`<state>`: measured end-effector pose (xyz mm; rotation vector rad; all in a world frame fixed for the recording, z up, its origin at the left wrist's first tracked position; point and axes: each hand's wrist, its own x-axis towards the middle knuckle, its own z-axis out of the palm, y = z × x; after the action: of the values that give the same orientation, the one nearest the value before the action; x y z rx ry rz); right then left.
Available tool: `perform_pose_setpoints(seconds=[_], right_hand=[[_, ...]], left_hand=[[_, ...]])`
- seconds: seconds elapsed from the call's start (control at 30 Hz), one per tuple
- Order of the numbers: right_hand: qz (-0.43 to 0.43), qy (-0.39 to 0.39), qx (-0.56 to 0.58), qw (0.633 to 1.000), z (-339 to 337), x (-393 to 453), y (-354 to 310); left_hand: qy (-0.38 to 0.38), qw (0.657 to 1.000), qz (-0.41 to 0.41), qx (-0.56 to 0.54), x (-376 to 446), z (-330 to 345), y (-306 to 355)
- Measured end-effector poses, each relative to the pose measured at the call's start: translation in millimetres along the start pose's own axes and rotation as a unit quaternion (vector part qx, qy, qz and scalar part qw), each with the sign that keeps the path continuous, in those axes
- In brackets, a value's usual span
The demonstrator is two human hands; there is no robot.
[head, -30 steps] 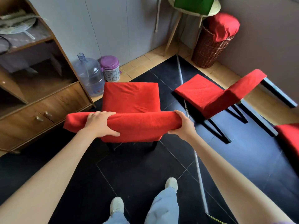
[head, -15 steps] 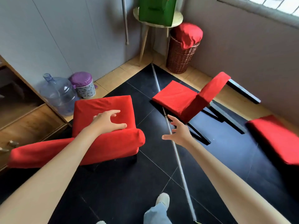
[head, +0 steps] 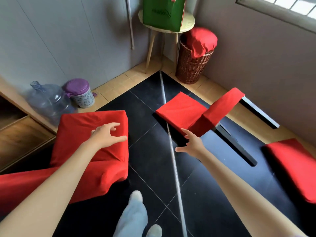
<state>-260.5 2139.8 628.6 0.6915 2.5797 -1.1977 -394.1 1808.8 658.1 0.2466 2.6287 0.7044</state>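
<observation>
Reaching for toppled red chair (head: pixel 181 110), far right. Right hand (head: pixel 192 144) spread, empty; left hand (head: pixel 106 135) loose over upright chair (head: pixel 82 124). Next: grip backrest (head: pixel 222 108), raise.

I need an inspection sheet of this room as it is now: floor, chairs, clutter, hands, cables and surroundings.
Surface: black tiled floor with tan border; a long thin metal pole lies across it.
Job's things: red fabric-covered chair upright at left; second red fabric-covered chair tipped on its side.
Clutter: clear plastic water jug, purple-lidded bin, red cushion at right.
Hands: left hand open over the upright chair's seat, contact unclear; right hand open, empty, near the tipped chair.
Cables: nothing seen.
Surroundings: brown wicker basket, green box on round stool, wooden cabinet, window.
</observation>
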Motion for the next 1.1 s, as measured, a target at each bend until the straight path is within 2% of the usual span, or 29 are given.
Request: perform_pose_setpoints(seconds=[0.23,0.4,0.6,0.8,1.1], right_hand=[[-0.016,-0.004,-0.056,0.998,-34,88,-16],[0.022,0.017,-0.093,0.995,-73,150,-23],[0.080,0.022,-0.067,0.994,-96,207,-23],[0.095,0.032,-0.059,0.993,-121,280,-22],[0.144,0.080,0.031,0.986,-171,396,-7]], left_hand=[[-0.010,0.999,-0.024,-0.033,108,-9,16],[-0.021,0.997,-0.021,-0.071,193,-9,46],[-0.064,0.995,-0.019,-0.071,272,-7,85],[-0.085,0.995,-0.010,-0.057,352,-2,120],[-0.110,0.993,0.006,-0.032,477,7,210]])
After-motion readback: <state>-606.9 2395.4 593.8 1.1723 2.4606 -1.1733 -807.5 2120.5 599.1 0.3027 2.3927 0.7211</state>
